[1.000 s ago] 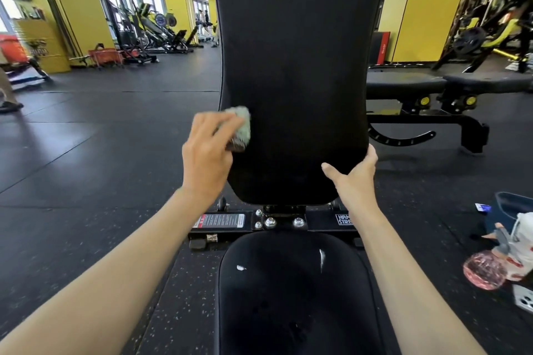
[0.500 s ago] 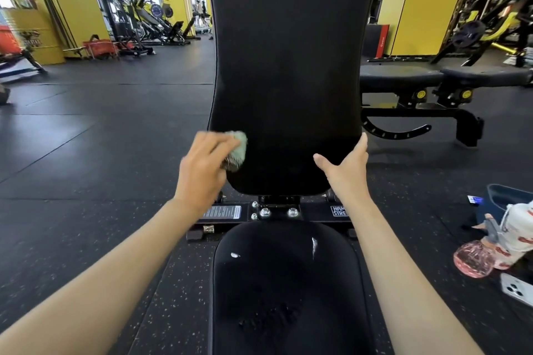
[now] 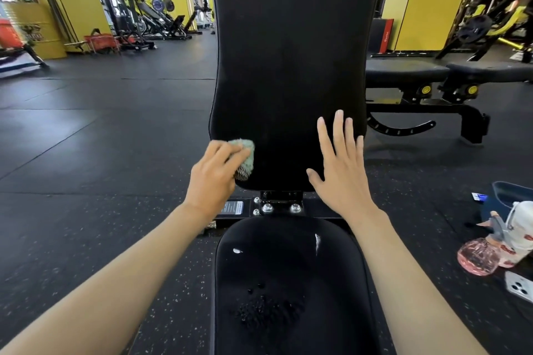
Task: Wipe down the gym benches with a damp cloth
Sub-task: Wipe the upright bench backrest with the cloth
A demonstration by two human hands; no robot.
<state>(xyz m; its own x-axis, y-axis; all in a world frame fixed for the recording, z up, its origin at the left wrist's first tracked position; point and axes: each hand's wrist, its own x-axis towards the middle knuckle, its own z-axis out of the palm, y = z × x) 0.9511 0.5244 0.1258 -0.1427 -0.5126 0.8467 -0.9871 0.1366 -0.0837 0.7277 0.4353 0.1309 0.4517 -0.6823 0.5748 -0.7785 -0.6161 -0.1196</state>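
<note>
A black gym bench stands in front of me with its backrest (image 3: 291,60) raised upright and its seat pad (image 3: 291,282) below, wet with droplets. My left hand (image 3: 213,179) grips a bunched pale green cloth (image 3: 245,157) and holds it against the backrest's lower left edge. My right hand (image 3: 340,164) lies flat with straight, spread fingers on the backrest's lower right part.
A second black flat bench (image 3: 444,72) stands behind on the right. On the floor at the right lie a pink spray bottle (image 3: 481,256), a white phone (image 3: 519,287) and a dark blue basin (image 3: 510,196). Gym machines line the far left and right; dark rubber floor lies to the left.
My left hand has slid the cloth down the backrest's left edge. My right hand has let go of the right edge and now lies flat on the pad's face.
</note>
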